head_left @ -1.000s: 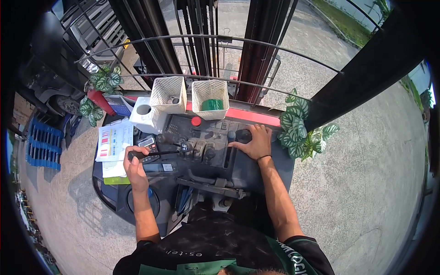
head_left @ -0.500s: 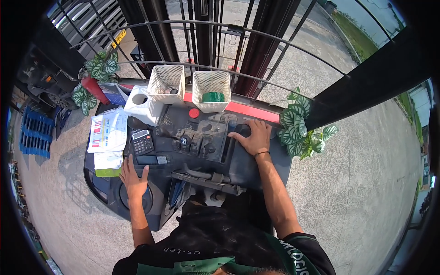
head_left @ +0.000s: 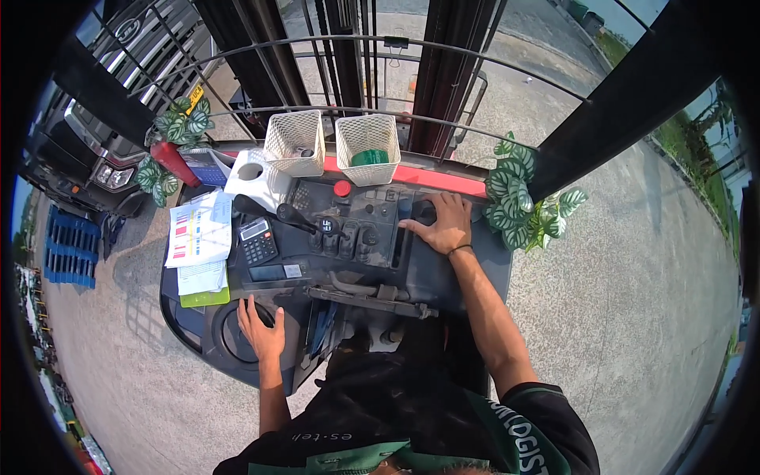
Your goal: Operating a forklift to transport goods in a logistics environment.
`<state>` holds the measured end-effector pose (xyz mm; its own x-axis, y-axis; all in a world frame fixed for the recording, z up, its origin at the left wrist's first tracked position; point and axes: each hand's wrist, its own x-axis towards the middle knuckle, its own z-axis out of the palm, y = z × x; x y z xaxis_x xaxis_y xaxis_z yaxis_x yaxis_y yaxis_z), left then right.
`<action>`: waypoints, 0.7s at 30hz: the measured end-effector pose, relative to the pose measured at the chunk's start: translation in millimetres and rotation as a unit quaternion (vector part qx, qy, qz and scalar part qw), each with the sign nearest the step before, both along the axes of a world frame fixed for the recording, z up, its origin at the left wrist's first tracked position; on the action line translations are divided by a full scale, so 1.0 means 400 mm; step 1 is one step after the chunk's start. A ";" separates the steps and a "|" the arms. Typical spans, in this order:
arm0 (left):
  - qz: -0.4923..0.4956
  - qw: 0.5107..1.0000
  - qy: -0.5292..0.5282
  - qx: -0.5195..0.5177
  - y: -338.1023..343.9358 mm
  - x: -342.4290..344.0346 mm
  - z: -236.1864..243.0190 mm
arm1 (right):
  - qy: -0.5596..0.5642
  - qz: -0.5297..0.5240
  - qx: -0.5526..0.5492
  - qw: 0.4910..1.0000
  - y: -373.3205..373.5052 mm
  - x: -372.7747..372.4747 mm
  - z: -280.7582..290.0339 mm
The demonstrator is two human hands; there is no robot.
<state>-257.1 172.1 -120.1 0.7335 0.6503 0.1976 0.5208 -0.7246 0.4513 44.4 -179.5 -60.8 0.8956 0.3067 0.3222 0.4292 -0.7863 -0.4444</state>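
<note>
My left hand (head_left: 262, 328) lies over the right part of a round black disc, likely a steering wheel (head_left: 226, 342), its fingers spread. Any knob under the palm is hidden. On the right side of the black console (head_left: 431, 273), my right hand (head_left: 448, 226) rests with thumb and fingers apart around a dark rounded part (head_left: 423, 212). Whether it presses on that part I cannot tell. Several short black levers (head_left: 347, 239) stand left of the right hand, below a red button (head_left: 342, 188). A calculator (head_left: 258, 241) and a small display panel (head_left: 273, 272) sit beyond my left hand.
Papers (head_left: 198, 229), a white tissue holder (head_left: 257, 182) and two cream baskets (head_left: 366, 149) stand along the console. Leafy plants (head_left: 513, 190) flank it. Ahead rise a wire guard (head_left: 396, 41) and dark mast. A truck (head_left: 99, 150) and blue pallets (head_left: 71, 247) stand left.
My left hand has shifted from the disc's far side to its right part. The right hand stays in place. Outside, the truck and pallets have shifted in view, with more of the truck's front showing.
</note>
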 end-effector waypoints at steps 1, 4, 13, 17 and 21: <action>0.001 1.000 -0.003 0.002 -0.003 -0.014 -0.005 | -0.003 0.001 0.002 1.000 -0.004 -0.006 -0.001; 0.020 1.000 -0.011 -0.018 -0.004 -0.041 -0.003 | -0.005 0.002 0.007 1.000 -0.005 -0.022 0.002; 0.034 0.999 0.010 -0.018 0.009 -0.051 -0.014 | -0.032 0.011 0.008 0.999 -0.003 -0.025 -0.025; 0.025 0.999 0.033 -0.020 0.000 -0.064 -0.026 | -0.012 0.003 -0.007 1.000 -0.003 -0.030 -0.023; -0.011 0.999 0.016 -0.038 0.040 -0.078 -0.034 | -0.036 0.021 -0.010 0.999 0.021 -0.019 -0.027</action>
